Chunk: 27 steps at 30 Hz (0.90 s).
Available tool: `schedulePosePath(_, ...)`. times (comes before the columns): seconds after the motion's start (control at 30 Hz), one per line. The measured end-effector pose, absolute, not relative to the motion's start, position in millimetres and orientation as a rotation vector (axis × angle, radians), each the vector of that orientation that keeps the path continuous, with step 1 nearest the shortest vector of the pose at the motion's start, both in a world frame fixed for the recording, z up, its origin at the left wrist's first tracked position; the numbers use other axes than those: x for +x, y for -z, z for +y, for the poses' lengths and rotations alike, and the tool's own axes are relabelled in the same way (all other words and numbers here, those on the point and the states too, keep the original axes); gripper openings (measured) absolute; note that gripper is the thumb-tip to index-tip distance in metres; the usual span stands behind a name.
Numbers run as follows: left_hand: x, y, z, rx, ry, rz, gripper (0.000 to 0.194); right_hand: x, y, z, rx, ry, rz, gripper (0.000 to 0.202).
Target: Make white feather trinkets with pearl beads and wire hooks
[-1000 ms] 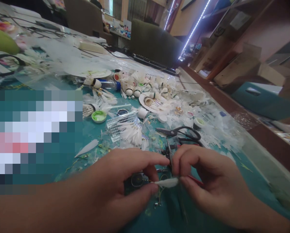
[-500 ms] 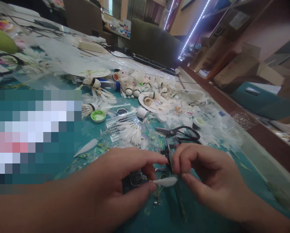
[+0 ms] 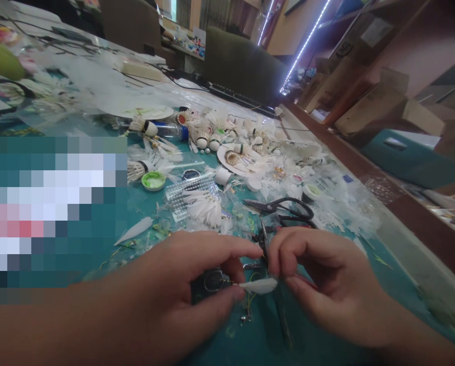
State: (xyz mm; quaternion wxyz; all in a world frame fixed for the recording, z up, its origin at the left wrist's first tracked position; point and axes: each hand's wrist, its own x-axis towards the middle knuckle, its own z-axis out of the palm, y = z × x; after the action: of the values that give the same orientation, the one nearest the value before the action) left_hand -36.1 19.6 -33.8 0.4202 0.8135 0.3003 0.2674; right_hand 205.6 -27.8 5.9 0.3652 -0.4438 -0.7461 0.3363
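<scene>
Between thumb and fingers, my left hand (image 3: 208, 274) pinches the base of a small white feather (image 3: 260, 286) fixed to thin wire. The feather points right, its tip close to my right hand (image 3: 319, 279). That hand is closed, thumb and fingers drawn together; whatever they hold is too small or hidden to make out. Yellow-green strands with tiny silver beads (image 3: 245, 318) hang just below the feather. Behind the hands, a pointed metal tool (image 3: 265, 236) lies partly hidden. Dark-handled scissors (image 3: 273, 205) rest farther back.
Shuttlecocks (image 3: 147, 126), loose white feathers (image 3: 208, 211) and a sheet of pearl beads (image 3: 177, 195) crowd the green mat. A small tub of green paint (image 3: 153, 180) and a single feather (image 3: 135, 230) lie to the left. A keyboard (image 3: 242, 101) stands at the back.
My right thumb and fingers have shifted slightly. The left hand keeps its pinch on the feather, and the feather has tilted very little.
</scene>
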Motion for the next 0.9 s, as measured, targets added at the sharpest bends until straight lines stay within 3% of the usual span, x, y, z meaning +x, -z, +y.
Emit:
schedulePosePath(0.27,-36,31,24,2.064,-0.713,0.653,0.041,207,-7,-26,-1.143,-0.988,-1.912,0.022)
schedulePosePath(0.6,-33,28,23,2.055,-0.710,0.645,0.037,211,-6,-28,-1.127,-1.401,-1.741,0.012)
schedulePosePath(0.9,-30,27,25,2.065,-0.715,0.557,0.045,201,-7,-26,-1.151,-1.434,-1.737,0.016)
